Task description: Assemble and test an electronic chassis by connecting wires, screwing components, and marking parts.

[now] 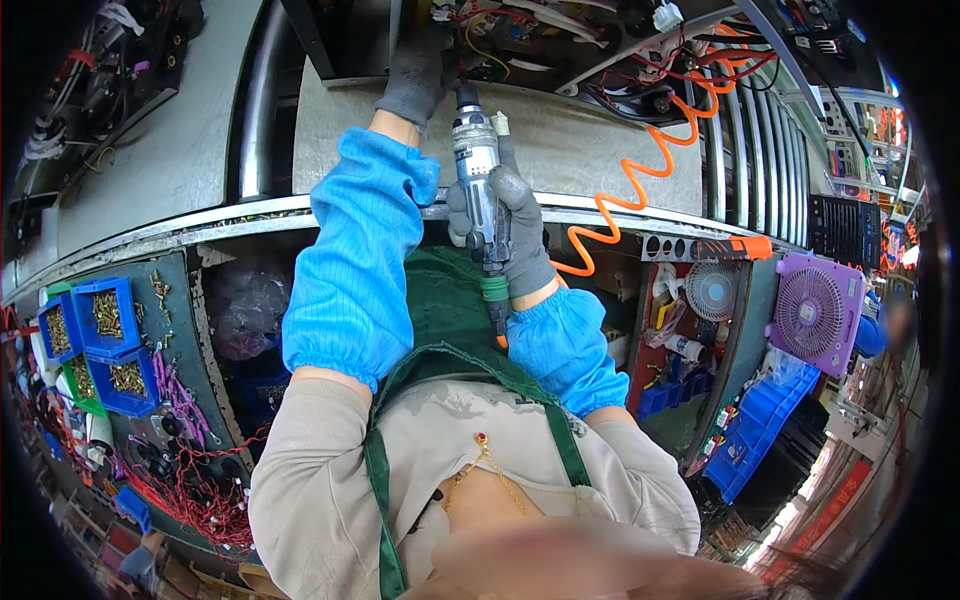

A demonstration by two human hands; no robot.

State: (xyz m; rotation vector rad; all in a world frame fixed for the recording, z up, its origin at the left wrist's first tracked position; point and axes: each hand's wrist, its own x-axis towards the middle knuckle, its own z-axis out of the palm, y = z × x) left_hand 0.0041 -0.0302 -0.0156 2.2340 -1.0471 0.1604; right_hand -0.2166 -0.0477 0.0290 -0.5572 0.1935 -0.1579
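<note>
My right hand (pixel 522 238), in a grey glove, wraps around the silver body of an air screwdriver (pixel 478 160). The tool's dark tip points away from me into a black metal frame (pixel 345 45) with wires inside. An orange-ended hose fitting hangs below its green collar. My left hand (pixel 413 82), also gloved in grey, reaches to the frame just left of the tool's tip. Its fingers are lost in the dark there, so their grip cannot be made out. Blue sleeve covers are on both forearms.
An orange coiled hose (pixel 640 170) runs across the right side of the bench. Metal rollers (pixel 268 110) flank the pale board (pixel 590 140). Blue bins of screws (pixel 108 310) and red wires (pixel 205 505) lie at left. A purple fan (pixel 812 312) stands at right.
</note>
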